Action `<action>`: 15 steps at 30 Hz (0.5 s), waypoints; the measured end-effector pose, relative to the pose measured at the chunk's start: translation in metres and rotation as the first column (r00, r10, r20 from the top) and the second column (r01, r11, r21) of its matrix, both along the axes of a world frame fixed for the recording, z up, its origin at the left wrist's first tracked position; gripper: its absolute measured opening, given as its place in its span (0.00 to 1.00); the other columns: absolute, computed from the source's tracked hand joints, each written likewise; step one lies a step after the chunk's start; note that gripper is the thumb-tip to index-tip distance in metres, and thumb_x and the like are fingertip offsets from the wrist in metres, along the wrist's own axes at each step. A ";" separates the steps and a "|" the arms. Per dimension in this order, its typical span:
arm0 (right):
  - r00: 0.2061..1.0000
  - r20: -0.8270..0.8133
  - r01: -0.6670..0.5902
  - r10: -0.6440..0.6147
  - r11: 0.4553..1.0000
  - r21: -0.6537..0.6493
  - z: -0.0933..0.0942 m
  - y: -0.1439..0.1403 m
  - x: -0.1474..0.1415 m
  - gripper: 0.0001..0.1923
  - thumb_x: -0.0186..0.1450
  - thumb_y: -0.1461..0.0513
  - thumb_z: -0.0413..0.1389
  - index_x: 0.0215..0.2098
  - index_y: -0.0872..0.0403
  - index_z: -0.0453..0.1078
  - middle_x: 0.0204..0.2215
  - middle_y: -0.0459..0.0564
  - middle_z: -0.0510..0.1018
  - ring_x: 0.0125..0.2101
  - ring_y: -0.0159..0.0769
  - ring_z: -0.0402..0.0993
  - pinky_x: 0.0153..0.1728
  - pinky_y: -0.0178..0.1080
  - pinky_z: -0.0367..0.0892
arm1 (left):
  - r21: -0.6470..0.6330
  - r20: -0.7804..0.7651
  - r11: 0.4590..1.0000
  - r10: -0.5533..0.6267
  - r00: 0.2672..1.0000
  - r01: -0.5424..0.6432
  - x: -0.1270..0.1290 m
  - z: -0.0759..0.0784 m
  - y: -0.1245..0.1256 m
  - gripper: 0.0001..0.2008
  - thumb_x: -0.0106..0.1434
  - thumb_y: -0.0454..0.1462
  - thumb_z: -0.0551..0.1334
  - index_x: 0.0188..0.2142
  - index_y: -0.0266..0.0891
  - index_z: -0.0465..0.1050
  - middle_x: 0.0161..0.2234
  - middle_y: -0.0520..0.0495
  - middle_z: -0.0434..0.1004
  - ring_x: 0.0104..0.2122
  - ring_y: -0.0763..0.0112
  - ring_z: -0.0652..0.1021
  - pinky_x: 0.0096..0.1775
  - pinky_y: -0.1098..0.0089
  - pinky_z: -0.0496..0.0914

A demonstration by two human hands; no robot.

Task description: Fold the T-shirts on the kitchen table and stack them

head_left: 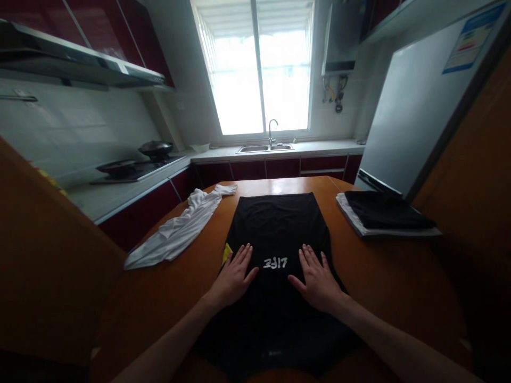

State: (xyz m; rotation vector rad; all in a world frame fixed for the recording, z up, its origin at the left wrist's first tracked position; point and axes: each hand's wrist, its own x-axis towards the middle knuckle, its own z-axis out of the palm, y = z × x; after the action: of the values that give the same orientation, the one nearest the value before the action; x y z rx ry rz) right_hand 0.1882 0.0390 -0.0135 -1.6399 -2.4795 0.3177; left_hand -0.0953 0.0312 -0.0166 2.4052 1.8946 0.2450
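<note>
A black garment, likely a T-shirt, lies spread on the wooden table in front of me. White lettering on it appears upside down from my side. My left hand rests flat on its left part, fingers spread, beside a small yellow patch at the edge. On the right part lies my right hand, palm down with fingers apart. Neither hand grips the cloth. The garment's near end is dark and hard to make out.
Along the wooden table's left side lies a crumpled white garment. Folded black cloth tops a pale folded stack at right. Behind are a sink, a stove with pans and a refrigerator.
</note>
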 end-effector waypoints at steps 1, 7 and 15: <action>1.000 0.000 0.002 -0.002 1.000 0.001 0.000 0.000 0.000 0.46 0.71 0.40 0.39 0.73 0.66 0.45 0.73 0.60 0.38 0.73 0.48 0.31 0.69 0.57 0.30 | 0.007 0.006 1.000 -0.001 1.000 0.001 0.000 0.000 0.000 0.34 0.74 0.52 0.47 0.72 0.36 0.49 0.72 0.39 0.47 0.71 0.54 0.51 0.68 0.47 0.49; 1.000 -0.025 0.019 -0.019 1.000 0.023 0.005 0.000 0.000 0.46 0.71 0.39 0.36 0.73 0.66 0.43 0.73 0.58 0.39 0.73 0.46 0.31 0.69 0.56 0.29 | 0.075 0.038 0.997 0.004 0.999 -0.007 0.000 0.002 0.000 0.34 0.74 0.51 0.47 0.72 0.36 0.47 0.72 0.38 0.48 0.71 0.55 0.51 0.68 0.48 0.50; 0.999 -0.016 0.039 -0.039 0.999 0.000 0.002 0.003 0.000 0.46 0.72 0.40 0.37 0.73 0.67 0.44 0.73 0.60 0.40 0.73 0.46 0.32 0.69 0.56 0.30 | 0.020 0.013 1.000 -0.009 1.000 0.009 0.000 -0.002 -0.001 0.36 0.73 0.54 0.47 0.72 0.38 0.48 0.72 0.38 0.46 0.71 0.54 0.51 0.67 0.48 0.51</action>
State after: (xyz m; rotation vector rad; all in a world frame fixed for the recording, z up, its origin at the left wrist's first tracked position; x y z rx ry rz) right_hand 0.1887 0.0425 -0.0117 -1.6764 -2.4322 0.3243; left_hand -0.0955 0.0300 -0.0187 2.4183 1.8841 0.2790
